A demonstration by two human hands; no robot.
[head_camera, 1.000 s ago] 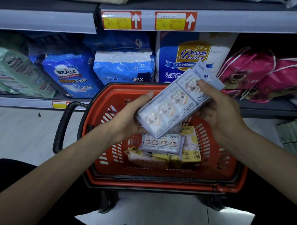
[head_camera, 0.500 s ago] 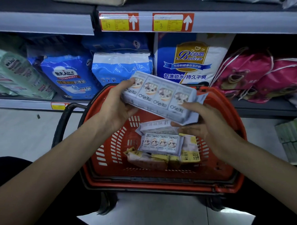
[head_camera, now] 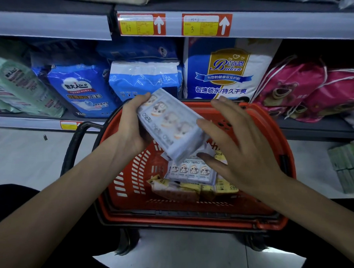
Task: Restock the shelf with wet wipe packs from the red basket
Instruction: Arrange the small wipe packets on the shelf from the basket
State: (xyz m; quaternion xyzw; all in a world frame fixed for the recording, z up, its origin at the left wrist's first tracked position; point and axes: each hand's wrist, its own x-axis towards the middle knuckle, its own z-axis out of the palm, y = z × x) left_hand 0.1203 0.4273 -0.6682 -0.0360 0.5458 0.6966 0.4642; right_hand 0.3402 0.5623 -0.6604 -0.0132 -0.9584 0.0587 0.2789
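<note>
A pale blue multi-pack of wet wipes point(head_camera: 170, 125) with cartoon faces hangs tilted over the red basket point(head_camera: 269, 221). My left hand point(head_camera: 132, 128) grips its far left end. My right hand point(head_camera: 238, 148) is beside its lower right end with fingers spread, fingertips near or just touching it. Inside the basket lies a second pale blue wipe pack point(head_camera: 191, 171) on top of several yellow packs point(head_camera: 176, 189).
The shelf point(head_camera: 312, 128) behind the basket carries blue pad bags point(head_camera: 79, 90), a white and blue Baileen bag point(head_camera: 226, 71) and pink bear bags point(head_camera: 306, 90). An upper shelf edge bears red price tags point(head_camera: 174, 24). Green packs point(head_camera: 347, 164) are stacked at the right. The basket's black handle point(head_camera: 71, 150) sticks out left.
The held pack swung from lying level to slanting down toward me. My right hand let go of its end and opened; my left hand kept its grip.
</note>
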